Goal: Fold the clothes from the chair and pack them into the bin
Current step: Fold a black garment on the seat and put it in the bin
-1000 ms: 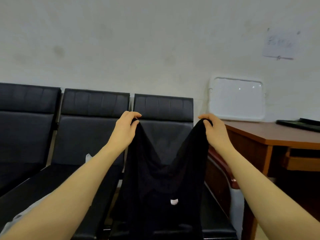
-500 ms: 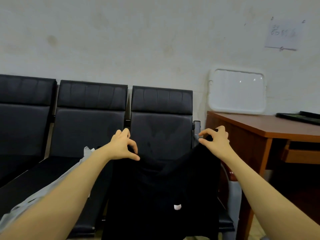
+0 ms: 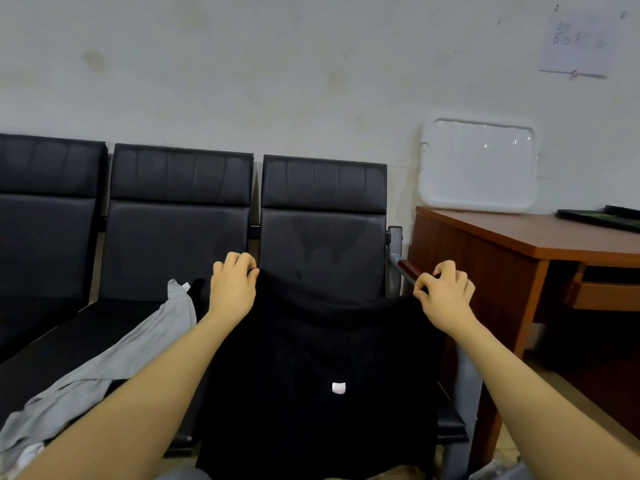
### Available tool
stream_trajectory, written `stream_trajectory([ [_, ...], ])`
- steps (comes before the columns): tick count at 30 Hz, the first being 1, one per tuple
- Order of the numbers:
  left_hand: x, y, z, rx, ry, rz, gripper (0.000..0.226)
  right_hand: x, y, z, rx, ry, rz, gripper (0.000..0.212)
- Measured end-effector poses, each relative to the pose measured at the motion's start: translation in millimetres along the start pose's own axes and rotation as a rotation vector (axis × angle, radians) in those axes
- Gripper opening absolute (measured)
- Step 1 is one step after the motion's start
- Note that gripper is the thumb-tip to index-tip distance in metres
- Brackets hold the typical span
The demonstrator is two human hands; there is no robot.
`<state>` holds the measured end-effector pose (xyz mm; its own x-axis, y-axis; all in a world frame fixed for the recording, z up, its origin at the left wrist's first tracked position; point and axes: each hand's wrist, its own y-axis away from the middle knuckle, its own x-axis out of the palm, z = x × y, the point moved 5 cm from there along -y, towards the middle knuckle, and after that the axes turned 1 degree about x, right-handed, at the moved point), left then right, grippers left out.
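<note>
While I am standing in front of the black chairs (image 3: pixel 322 233), I am holding up a black piece of clothing (image 3: pixel 318 368) by its top edge. My left hand (image 3: pixel 232 289) is pinching the left corner, with the fingers curled over the cloth. My right hand (image 3: pixel 445 294) is pinching the right corner the same way. My hands are staying well apart, so the cloth is hanging wide and flat between them. It is hanging down in front of the chair on the right. A little white tag (image 3: pixel 338 388) is showing low on the black cloth. A grey piece of clothing (image 3: pixel 114 362) is lying on the seat of the middle chair, just beside my left arm. A brown wooden surface (image 3: pixel 540 237) is standing to the right of the chairs. A white lid (image 3: pixel 479 166) is leaning on the wall at the back of it. A sheet of paper (image 3: pixel 576 41) is hanging on the wall, high up on the right.
</note>
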<state>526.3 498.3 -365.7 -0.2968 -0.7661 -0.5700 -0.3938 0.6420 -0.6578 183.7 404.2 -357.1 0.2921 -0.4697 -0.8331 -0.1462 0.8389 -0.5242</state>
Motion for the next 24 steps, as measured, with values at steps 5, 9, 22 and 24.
stream_trajectory([
  [5, -2, 8, 1, -0.037, 0.004, 0.005, 0.012, -6, 5, -3, 0.012, -0.373, -0.094, 0.01],
  [9, -5, 13, -2, 0.037, -0.01, 0.042, 0.014, -9, 11, -3, 0.09, -0.616, -0.1, 0.013],
  [22, -25, 49, -6, 0.101, 0.048, -0.192, 0.018, -48, 40, -10, 0.041, -0.441, -0.321, 0.013],
  [24, -26, 60, -6, 0.073, 0.07, -0.241, 0.015, -46, 45, -9, 0.046, -0.463, -0.33, 0.013],
])
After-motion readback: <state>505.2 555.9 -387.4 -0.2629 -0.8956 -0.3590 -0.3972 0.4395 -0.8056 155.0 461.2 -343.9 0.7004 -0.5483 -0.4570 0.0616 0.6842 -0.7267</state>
